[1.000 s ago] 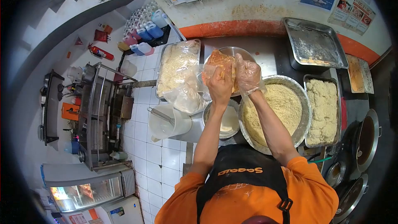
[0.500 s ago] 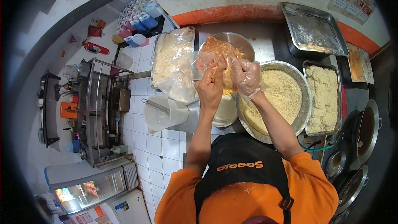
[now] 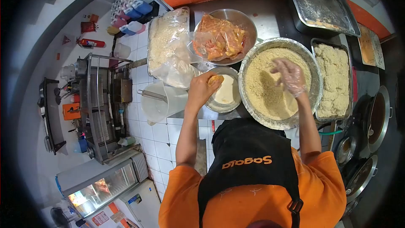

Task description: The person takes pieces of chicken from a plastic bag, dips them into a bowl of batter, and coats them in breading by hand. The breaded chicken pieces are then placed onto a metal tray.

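My left hand (image 3: 202, 89) is bare and holds a small orange piece of marinated meat (image 3: 216, 79) at the rim of a small metal bowl of pale batter (image 3: 226, 93). My right hand (image 3: 289, 76), in a clear plastic glove, hovers with fingers apart over a large round metal basin of breadcrumbs (image 3: 270, 85). Behind the batter bowl, a plastic bag of orange marinated meat (image 3: 219, 39) lies in a metal bowl (image 3: 249, 25).
A tray of breaded pieces (image 3: 335, 80) stands right of the basin, with a floury tray (image 3: 320, 6) behind it. A plastic-covered tray of crumbs (image 3: 168, 44) and a white jug (image 3: 162, 101) stand at the left. Pots (image 3: 376, 120) sit at the right edge.
Both hands have left the bag of meat, which now lies in its bowl. My left hand brought one piece down to the batter bowl. My right hand moved over the breadcrumb basin.
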A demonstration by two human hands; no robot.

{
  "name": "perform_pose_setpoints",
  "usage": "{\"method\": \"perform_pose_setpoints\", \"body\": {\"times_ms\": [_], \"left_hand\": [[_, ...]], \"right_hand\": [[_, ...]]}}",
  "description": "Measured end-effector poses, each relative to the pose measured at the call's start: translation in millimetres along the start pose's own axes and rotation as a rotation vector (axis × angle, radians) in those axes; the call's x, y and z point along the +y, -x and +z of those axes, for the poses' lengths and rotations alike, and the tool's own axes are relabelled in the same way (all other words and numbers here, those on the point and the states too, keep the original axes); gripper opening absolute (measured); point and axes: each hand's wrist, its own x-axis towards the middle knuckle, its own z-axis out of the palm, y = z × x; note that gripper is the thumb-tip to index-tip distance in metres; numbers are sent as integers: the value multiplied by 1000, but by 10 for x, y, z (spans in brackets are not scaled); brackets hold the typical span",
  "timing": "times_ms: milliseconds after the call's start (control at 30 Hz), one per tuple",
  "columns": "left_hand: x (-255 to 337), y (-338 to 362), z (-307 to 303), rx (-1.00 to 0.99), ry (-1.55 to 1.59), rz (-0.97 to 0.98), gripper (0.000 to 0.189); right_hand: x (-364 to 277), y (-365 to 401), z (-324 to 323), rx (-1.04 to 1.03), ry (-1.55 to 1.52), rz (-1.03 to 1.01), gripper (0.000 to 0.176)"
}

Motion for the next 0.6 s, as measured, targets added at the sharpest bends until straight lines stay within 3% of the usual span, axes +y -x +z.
{"method": "perform_pose_setpoints", "body": {"times_ms": [133,233,300,333,433,500,600], "left_hand": [[-115,97,157,79,-33,-33,29],[-106,168,332,78,-265,19,24],[-353,247,662,-97,-340,170,21],[-354,265,778,-226,-438,115,17],[-427,298,837,-199,-261,223,19],[-260,198,625,-163,-88,155,23],[-379,72,363,-270,475,-364,22]], "right_hand": [[152,223,-381,104,-38,66,33],[381,323,-525,149,-72,64,31],[408,382,-519,144,-98,117,30],[399,402,-485,139,-98,134,29],[327,403,-404,79,-90,123,29],[246,409,-357,21,-79,102,29],[173,299,-320,-28,-30,106,29]]}}
